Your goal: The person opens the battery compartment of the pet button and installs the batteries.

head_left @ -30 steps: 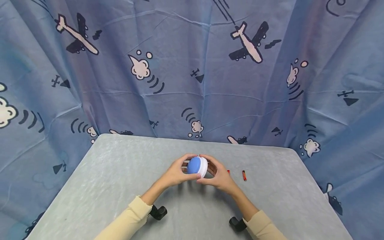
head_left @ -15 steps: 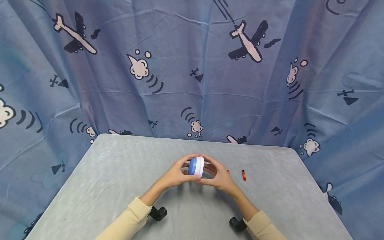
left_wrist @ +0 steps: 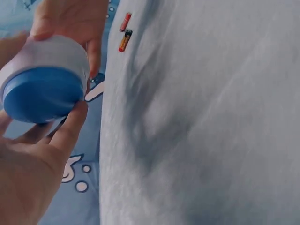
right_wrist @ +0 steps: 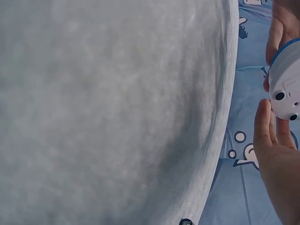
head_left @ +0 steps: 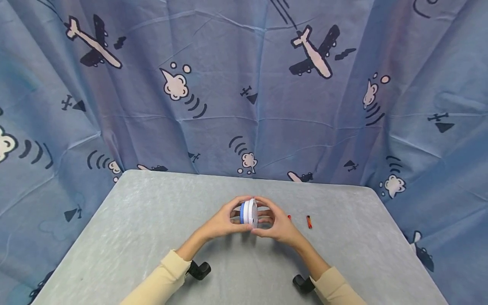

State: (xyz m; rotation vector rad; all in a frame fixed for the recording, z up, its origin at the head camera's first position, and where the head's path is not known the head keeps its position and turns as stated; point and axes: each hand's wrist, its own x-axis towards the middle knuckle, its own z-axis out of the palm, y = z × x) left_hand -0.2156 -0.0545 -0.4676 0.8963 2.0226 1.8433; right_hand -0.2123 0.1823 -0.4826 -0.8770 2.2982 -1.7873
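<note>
The left hand (head_left: 222,221) grips the puck (head_left: 249,213) from nine o'clock, thumb and fingers round its rim. The puck is held on edge above the table (head_left: 160,207), blue face toward nine, white face toward three. The right hand (head_left: 279,223) pinches it from three o'clock. Farther toward three lie two batteries (head_left: 309,222).

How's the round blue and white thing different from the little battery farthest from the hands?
Colour: the round thing is blue and white; the battery is mostly red, with some dark.
Shape and size: the round thing is wide and much bigger; the battery is thin and long.
Place: the left hand and right hand hold the round thing; the battery lies on the table.
Both have more than one colour.
</note>
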